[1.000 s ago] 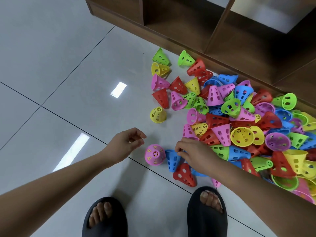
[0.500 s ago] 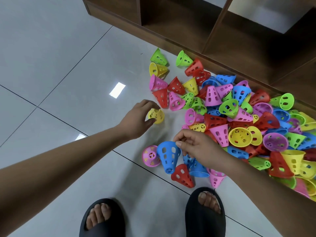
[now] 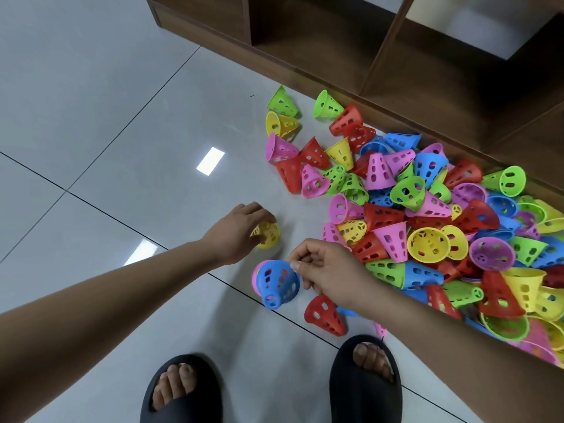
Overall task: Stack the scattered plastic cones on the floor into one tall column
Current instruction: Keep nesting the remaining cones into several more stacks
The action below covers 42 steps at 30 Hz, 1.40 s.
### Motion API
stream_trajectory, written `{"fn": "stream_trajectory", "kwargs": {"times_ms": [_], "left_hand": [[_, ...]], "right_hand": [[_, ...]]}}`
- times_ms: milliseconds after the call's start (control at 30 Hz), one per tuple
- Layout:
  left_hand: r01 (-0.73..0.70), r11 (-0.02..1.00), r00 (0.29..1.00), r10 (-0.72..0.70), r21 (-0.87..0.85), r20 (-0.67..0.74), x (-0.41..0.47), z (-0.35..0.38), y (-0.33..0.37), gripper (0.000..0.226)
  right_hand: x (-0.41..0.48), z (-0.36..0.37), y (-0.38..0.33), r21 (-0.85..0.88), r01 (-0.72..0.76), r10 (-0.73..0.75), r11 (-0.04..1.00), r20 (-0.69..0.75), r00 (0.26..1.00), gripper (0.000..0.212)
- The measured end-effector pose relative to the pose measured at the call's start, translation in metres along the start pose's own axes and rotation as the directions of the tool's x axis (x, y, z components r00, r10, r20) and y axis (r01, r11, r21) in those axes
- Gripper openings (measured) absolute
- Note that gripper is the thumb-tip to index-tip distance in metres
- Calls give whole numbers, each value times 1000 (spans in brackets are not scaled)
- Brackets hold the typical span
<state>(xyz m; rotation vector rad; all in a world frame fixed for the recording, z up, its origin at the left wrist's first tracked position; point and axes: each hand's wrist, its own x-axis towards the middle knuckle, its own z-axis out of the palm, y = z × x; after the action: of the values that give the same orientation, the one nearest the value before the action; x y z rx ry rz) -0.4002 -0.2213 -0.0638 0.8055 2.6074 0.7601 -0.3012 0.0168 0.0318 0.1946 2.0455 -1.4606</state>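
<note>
**Left hand** (image 3: 241, 230): yours, stretched forward over the tiled floor (image 3: 106, 117), fingers curled round a lone yellow cone (image 3: 270, 236). Half a second ago your fingertips were only reaching it. Now they hold it, and it sits nearer to you than it did, farther from the red and pink cones at the pile's left edge.

**Right hand** (image 3: 328, 270): thumb and forefinger pinch the wide rim of a blue cone (image 3: 277, 285), the other fingers curled beneath. The pinch is as before, but the cone has shifted.

**Blue cone**: earlier it was just right of a pink cone (image 3: 257, 274), with both in full sight. Now it lies across that pink cone and covers most of it, its narrow end pointing toward you. You cannot tell whether it is seated on the pink cone or only held in front of it.

**Red cone** (image 3: 325, 314): lies on its side on the floor just below your right wrist, in the same place as before.

**Pile of cones** (image 3: 427, 227): red, yellow, green, blue, pink and purple, heaped loose to your right along the foot of a wooden shelf unit (image 3: 335, 56). Its layout is unchanged.

**Slippers**: black, left (image 3: 181, 392) and right (image 3: 364, 380), at the bottom edge with toes toward the cones. They have not moved.
</note>
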Motion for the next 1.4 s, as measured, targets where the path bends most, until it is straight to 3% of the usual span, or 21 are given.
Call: {"fn": "stream_trajectory", "kwargs": {"times_ms": [333, 433, 500, 633, 800, 900, 1067, 1167, 1300, 1400], "left_hand": [[154, 941, 967, -205, -300, -148, -54, -32, 13, 37], [144, 895, 967, -218, -422, -133, -60, -61, 37, 35], [116, 868, 977, -187, -482, -101, -63, -76, 54, 35], [46, 854, 997, -69, -518, -25, -67, -85, 77, 39], [-40, 930, 995, 71, -366, 72, -71, -64, 77, 44], [-84, 952, 987, 119, -295, 104, -75, -49, 70, 45], [-107, 963, 982, 142, -248, 127, -80, -31, 62, 44], [-108, 964, 984, 139, -244, 112, -77, -27, 62, 45], [-99, 969, 985, 129, -228, 116, -76, -23, 60, 48], [75, 926, 976, 8, -371, 218, -74, -31, 58, 49]], "right_hand": [[18, 9, 30, -20, -104, 101, 994, -114, 988, 9], [19, -6, 34, -199, -59, 17, 978, -205, 979, 11], [16, -20, 38, -396, -8, -86, 918, -220, 972, 11], [9, -35, 46, -727, 54, -222, 684, -138, 965, 9], [7, -34, 53, -878, -9, -155, 478, -94, 983, 20], [8, -36, 56, -893, -32, -140, 449, -106, 984, 24], [10, -40, 56, -873, -36, -110, 486, -101, 989, 18], [9, -41, 51, -787, 0, -154, 617, -121, 981, 11], [7, -43, 33, -494, 78, -198, 866, -195, 961, 5], [7, -45, 12, -126, 88, -115, 988, -221, 968, 9]]}}
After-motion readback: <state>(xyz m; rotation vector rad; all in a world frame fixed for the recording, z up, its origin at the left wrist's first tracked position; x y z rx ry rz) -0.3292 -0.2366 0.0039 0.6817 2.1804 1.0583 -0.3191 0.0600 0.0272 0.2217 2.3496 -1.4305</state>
